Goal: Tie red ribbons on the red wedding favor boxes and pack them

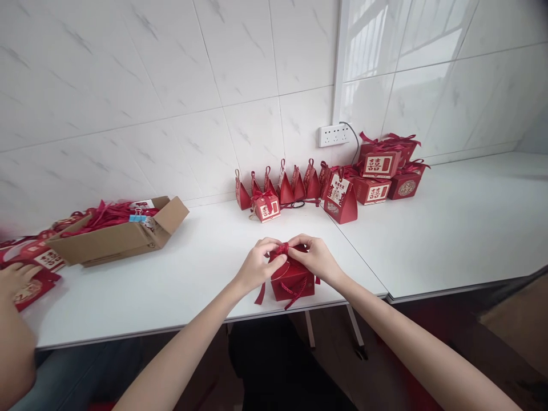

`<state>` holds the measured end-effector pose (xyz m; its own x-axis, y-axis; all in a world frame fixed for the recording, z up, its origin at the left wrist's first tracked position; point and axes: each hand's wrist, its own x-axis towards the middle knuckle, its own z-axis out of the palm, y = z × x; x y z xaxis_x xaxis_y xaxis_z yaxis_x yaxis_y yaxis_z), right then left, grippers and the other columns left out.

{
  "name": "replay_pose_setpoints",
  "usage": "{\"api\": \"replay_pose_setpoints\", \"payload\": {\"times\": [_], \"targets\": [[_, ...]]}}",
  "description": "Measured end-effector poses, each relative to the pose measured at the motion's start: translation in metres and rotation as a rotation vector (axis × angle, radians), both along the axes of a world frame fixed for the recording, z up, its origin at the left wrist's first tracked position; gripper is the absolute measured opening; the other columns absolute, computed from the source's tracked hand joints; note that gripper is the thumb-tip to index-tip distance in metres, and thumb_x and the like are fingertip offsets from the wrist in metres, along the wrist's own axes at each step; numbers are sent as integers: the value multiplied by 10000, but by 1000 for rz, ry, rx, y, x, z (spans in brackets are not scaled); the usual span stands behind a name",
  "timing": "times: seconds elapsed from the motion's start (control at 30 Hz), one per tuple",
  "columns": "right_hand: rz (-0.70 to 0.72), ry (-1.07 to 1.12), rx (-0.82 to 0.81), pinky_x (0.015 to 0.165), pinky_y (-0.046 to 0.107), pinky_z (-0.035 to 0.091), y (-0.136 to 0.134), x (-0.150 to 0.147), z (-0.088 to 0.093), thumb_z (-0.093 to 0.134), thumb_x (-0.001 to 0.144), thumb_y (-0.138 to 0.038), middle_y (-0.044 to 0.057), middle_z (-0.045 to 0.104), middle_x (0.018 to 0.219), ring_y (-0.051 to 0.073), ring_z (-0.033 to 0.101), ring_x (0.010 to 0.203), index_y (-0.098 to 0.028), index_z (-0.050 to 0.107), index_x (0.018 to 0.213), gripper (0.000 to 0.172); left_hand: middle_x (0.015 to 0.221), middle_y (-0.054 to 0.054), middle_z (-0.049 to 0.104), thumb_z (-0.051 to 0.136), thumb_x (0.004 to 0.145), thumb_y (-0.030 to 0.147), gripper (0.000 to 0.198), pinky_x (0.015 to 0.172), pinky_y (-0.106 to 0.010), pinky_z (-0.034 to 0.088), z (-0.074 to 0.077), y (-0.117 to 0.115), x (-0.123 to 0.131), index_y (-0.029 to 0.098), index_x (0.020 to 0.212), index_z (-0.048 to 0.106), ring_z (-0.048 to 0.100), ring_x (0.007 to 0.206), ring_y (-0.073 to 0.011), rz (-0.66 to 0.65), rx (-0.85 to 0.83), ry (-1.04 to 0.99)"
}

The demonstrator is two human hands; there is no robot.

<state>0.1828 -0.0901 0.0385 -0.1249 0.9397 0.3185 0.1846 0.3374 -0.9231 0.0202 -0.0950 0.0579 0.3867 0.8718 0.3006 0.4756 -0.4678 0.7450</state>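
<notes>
A red gift box (295,284) stands upright near the table's front edge, with a twisted red cord hanging on its front face. On top of it a dark red ribbon (282,249) is gathered in a knot or bow, and one tail hangs down at the box's left. My left hand (262,261) pinches the ribbon from the left, thumb and fingers closed on it. From the right, my right hand (312,256) also has its fingers closed on the ribbon, over the box top. The fingers partly hide the knot.
An open cardboard box (115,242) of red ribbons stands left. Another person's hand (17,279) touches red packaging at far left. Several triangular red boxes (285,185), a small box (266,208) and stacked red boxes (379,191) stand behind. A table seam (359,251) runs right of my hands.
</notes>
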Motion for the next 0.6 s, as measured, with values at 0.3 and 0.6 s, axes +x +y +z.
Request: {"api": "replay_pose_setpoints", "payload": {"times": [0.3, 0.6], "targets": [[202, -164, -28, 692, 273, 467, 6, 17, 14, 530, 786, -274, 25, 684, 760, 153, 610, 721, -166, 639, 744, 159, 1055, -67, 533, 504, 814, 397, 281, 886, -332, 434, -2, 4, 4, 169, 757, 660, 531, 1010, -196, -1, -217, -143], [57, -293, 159, 683, 280, 476, -1, 16, 14, 492, 825, -178, 17, 654, 810, 147, 612, 741, -195, 543, 868, 69, 1093, -52, 508, 539, 756, 332, 235, 798, -274, 456, 7, -1, 10, 146, 650, 634, 550, 916, -159, 34, -396, -287]]}}
